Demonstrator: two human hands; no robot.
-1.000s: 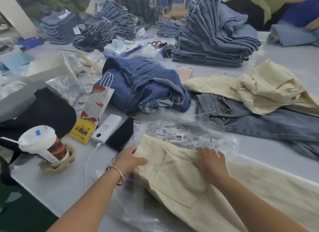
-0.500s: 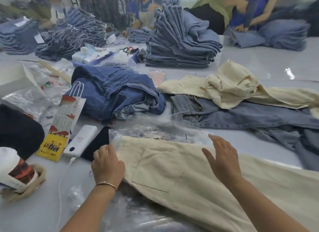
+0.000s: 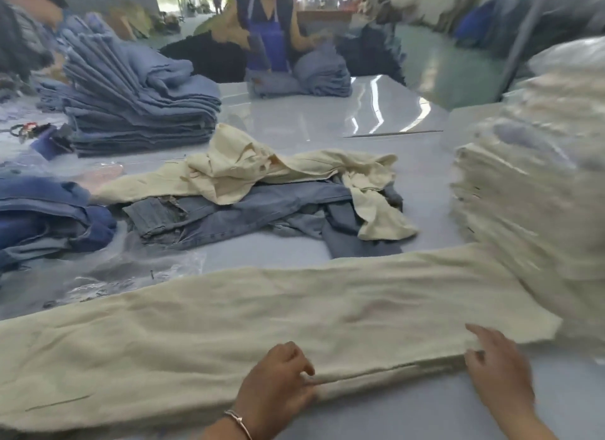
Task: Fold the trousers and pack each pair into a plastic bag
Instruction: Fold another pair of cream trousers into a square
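The cream trousers [image 3: 294, 308] lie stretched flat across the table [image 3: 327, 118], their near edge running between the 2 hands. The left hand [image 3: 278, 384] curls its fingers and thumb onto that near edge, pinching the doubled cloth. The right hand [image 3: 497, 371] sits near the leg end with fingers fairly straight, the thumb under the edge and the index finger laid on top; a firm grip cannot be told. Bare tabletop shows below the hands and far beyond them. Just past the trousers, to the left, lies a crumpled plastic bag [image 3: 131, 272]; farther off, a heap of cream and denim garments [image 3: 262, 194]. Right of the right hand rises a blurred stack of bagged cream trousers [image 3: 530, 184]; far left stands a stack of folded jeans [image 3: 137, 112].
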